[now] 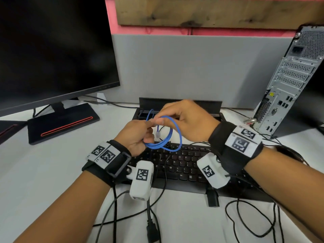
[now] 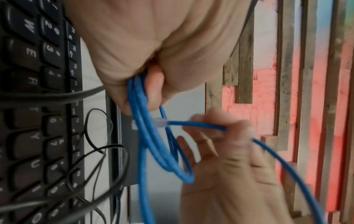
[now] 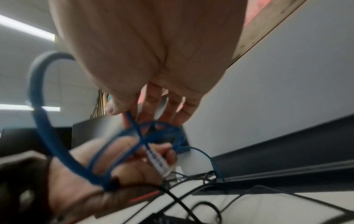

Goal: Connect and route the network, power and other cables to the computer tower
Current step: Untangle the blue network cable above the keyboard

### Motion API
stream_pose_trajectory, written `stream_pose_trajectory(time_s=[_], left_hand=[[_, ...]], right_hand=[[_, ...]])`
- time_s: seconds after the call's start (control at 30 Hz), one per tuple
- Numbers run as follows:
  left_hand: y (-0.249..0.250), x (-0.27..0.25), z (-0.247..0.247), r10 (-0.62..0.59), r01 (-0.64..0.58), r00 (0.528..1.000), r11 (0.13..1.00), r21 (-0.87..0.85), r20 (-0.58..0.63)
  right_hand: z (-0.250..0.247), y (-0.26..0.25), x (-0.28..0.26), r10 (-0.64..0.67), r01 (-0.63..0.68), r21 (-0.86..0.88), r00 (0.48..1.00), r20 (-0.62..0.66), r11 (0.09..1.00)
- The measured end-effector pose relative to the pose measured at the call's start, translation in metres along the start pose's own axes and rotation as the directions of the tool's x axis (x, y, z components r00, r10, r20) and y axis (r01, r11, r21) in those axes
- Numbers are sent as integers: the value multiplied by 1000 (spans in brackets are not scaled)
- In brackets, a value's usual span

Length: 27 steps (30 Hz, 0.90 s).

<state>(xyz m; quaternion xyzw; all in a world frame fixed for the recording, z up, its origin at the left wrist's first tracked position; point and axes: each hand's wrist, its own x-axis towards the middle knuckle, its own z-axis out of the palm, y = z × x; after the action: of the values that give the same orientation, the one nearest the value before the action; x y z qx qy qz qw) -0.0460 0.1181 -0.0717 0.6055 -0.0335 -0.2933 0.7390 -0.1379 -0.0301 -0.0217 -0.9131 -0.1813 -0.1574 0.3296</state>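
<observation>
A blue network cable [image 1: 156, 146] is coiled in loops above the keyboard. My left hand [image 1: 148, 128] grips the bundled loops, seen close in the left wrist view as the coil [image 2: 142, 121]. My right hand [image 1: 160, 121] pinches a strand of the cable [image 3: 132, 119] between thumb and forefinger, just behind its clear plug [image 1: 158, 134], which hangs free between the hands. One thin blue strand runs down into the open desk cable hatch [image 1: 180, 103]. The computer tower [image 1: 289, 81] stands at the right with its rear ports facing me.
A black keyboard [image 1: 184, 162] lies under the hands with thin black wires across it. Black power cords and their plugs [image 1: 152, 228] sprawl on the white desk in front. A dark monitor [image 1: 52, 50] on its stand fills the left. A grey partition [image 1: 192, 67] closes the back.
</observation>
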Motion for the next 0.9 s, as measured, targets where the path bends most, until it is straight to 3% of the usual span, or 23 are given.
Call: stream_pose_trajectory(time_s=[0.07,0.17,0.23,0.3,0.37,0.43,0.5,0.63,0.77,0.9], left_hand=[[3,-1,0,-33,36,998,998,-59,51],[5,-1,-1,-78,89,994,987,-134,82],[6,0,-2,-107,122,989,979,-163,98],[5,0,-3,-121,137,987,977,-162,105],[5,-1,-2,-120,133,988,982,-136,99],[7,-3,-4,-99,107,992,987,-116,72],[14,-2,-12,-83,89,995,986,-139,54],[23,1,-21,-65,86,995,951,-297,81],[20,0,-4,5,19,998,934,-356,66],[20,-1,-8,61,-81,996,891,-446,-60]], right_hand=[[8,6,3,41,-29,-196,998,57,980],[13,11,4,188,-173,-193,980,61,966],[14,12,2,298,-301,10,950,94,954],[15,11,-2,370,-406,272,913,174,873],[13,8,-6,359,-414,327,908,216,850],[2,11,-10,338,-381,227,918,209,896],[-21,24,-17,348,-358,79,930,115,930],[-70,69,-45,454,-482,-232,875,-168,845],[-80,83,-60,454,-508,-292,859,-237,810],[-87,80,-72,434,-488,-368,873,-224,791]])
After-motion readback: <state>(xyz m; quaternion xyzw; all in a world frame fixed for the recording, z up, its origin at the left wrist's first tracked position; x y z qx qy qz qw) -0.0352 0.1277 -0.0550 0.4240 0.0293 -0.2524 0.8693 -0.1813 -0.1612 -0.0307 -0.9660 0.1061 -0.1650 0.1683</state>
